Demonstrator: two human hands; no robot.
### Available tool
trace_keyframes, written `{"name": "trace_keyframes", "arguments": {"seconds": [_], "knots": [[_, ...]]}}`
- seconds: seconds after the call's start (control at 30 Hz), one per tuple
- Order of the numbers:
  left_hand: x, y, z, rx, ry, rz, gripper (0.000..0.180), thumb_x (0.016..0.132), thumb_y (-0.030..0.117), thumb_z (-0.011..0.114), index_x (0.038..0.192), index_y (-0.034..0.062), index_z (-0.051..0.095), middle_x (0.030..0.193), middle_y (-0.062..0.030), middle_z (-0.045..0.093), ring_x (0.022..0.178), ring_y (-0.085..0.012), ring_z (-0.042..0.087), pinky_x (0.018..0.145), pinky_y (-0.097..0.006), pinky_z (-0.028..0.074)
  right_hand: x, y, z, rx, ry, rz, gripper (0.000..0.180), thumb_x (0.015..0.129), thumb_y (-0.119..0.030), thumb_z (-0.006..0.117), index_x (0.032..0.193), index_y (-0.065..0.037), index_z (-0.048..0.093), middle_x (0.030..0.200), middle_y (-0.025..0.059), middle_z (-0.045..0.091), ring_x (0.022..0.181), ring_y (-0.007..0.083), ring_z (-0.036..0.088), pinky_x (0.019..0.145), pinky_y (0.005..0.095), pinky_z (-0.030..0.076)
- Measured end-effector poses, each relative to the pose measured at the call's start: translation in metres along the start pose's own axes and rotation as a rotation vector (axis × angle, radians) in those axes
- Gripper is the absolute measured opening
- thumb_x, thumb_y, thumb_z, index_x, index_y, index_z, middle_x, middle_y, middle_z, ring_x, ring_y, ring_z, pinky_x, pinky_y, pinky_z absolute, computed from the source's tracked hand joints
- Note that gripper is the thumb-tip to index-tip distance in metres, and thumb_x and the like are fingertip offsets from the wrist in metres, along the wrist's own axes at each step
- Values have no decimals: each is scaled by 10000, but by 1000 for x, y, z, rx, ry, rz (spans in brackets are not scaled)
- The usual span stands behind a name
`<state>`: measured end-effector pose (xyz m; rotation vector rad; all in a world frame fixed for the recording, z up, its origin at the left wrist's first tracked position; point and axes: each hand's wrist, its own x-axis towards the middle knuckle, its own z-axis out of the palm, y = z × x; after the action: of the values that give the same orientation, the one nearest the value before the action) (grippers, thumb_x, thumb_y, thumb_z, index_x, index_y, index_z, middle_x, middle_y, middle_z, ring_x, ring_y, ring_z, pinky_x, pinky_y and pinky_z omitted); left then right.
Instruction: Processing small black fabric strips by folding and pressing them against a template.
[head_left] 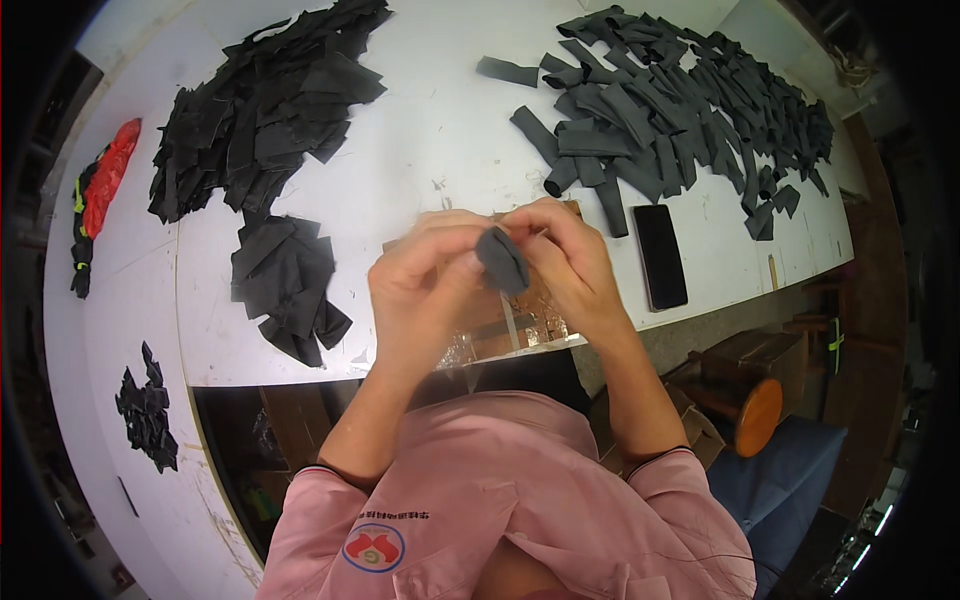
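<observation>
Left hand [415,280] and right hand [572,262] pinch folded dark-grey cloth [503,262] at the white table [425,120]'s near edge; flat black cloth pieces [262,120] appear pending, grey cloth tubes [640,125] done.

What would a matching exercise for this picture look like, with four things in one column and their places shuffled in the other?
Things
1. dark fabric piece
2. black phone
3. red bundle
4. round orange seat

Places
A. lying right of the right hand
B. at lower right, off the white table
C. held up between both hands
D. at the picture's far left, on a white surface

Pairs: 1-C, 2-A, 3-D, 4-B
</observation>
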<state>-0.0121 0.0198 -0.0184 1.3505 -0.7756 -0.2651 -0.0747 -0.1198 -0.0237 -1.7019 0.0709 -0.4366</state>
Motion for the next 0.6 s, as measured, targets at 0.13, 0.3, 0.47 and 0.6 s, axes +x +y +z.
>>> {"name": "trace_keyframes", "arguments": {"seconds": [0.13, 0.3, 0.47, 0.6], "knots": [[-14, 11, 7, -474, 331, -83, 111, 806, 38, 537, 898, -25, 529, 919, -125, 578, 896, -175, 531, 844, -317, 389, 5, -32, -1, -815, -122, -577, 226, 710, -199, 627, 672, -9, 512, 580, 80, 472, 580, 223, 496, 495, 312, 403], [-20, -14, 10, -513, 248, -189, 166, 797, 31, 538, 952, -27, 525, 911, -136, 575, 901, -189, 532, 832, -325, 407, -8, 15, 0, -739, -116, -350, 235, 695, -198, 638, 621, -17, 506, 584, 90, 485, 560, 241, 498, 486, 343, 400], [12, 17, 11, -317, 18, -190, 211, 716, -43, 565, 926, -57, 548, 849, -116, 576, 755, -148, 556, 692, -251, 456, -1, 2, -4, -556, -73, -425, 182, 735, -160, 602, 656, -15, 526, 594, 100, 491, 569, 260, 507, 493, 357, 404], [17, 11, 13, 34, -204, -334, 92, 701, -13, 615, 783, -41, 587, 775, -55, 577, 635, -85, 512, 568, -183, 400, -21, 41, -1, -388, -102, -200, 148, 761, -162, 556, 788, -17, 570, 669, 125, 528, 641, 290, 542, 534, 365, 429]]}}
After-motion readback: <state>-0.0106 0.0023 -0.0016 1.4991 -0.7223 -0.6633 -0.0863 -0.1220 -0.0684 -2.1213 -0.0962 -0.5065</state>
